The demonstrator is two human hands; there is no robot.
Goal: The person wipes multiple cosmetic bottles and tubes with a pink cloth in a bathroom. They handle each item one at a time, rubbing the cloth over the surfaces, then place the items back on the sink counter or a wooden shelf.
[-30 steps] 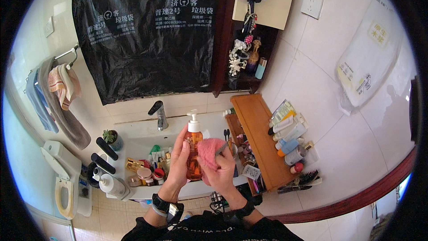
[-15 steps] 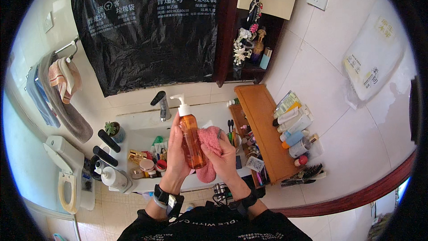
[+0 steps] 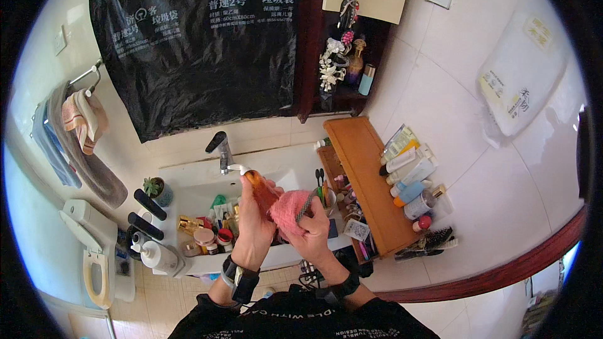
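Note:
Over the washbasin (image 3: 188, 179), my left hand (image 3: 253, 229) is wrapped round an amber pump bottle (image 3: 262, 193) with a white pump head. The bottle is tilted, its pump toward the tap and its base toward my right hand. Bunched in my right hand (image 3: 314, 229) is a pink fluffy cloth (image 3: 290, 212), pressed against the bottle's lower end and hiding it. Jars, tubes and small bottles crowd the basin's left part, among them a red-rimmed jar (image 3: 225, 236).
A chrome tap (image 3: 221, 150) rises behind the basin. White pump bottles (image 3: 157, 256) and a potted succulent (image 3: 156, 189) stand on its left side. An orange-brown cabinet (image 3: 364, 188) at the right holds cosmetics; brushes (image 3: 430, 242) lie beyond it. A toilet (image 3: 94, 257) is far left.
The bottle has gone from nearly upright to tilted, its pump turned away from me. The cloth has moved from the bottle's side to its base. The view has shifted slightly.

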